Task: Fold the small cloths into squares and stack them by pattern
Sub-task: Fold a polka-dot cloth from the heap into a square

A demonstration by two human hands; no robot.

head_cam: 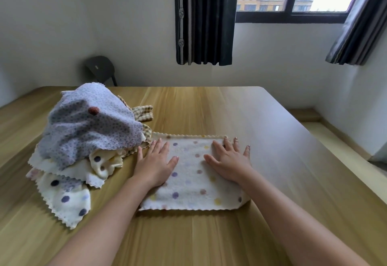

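Note:
A cream cloth with coloured polka dots lies folded into a rectangle on the wooden table in front of me. My left hand presses flat on its left part, fingers straight. My right hand presses flat on its far right part, fingers spread. To the left sits a loose pile of cloths: a grey-blue dotted cloth on top, cream cloths with large dark dots beneath, and a yellow checked cloth poking out behind.
The table's far edge runs below a white wall; its right edge slants toward me. A dark chair stands behind the table at the left. Dark curtains hang beside a window.

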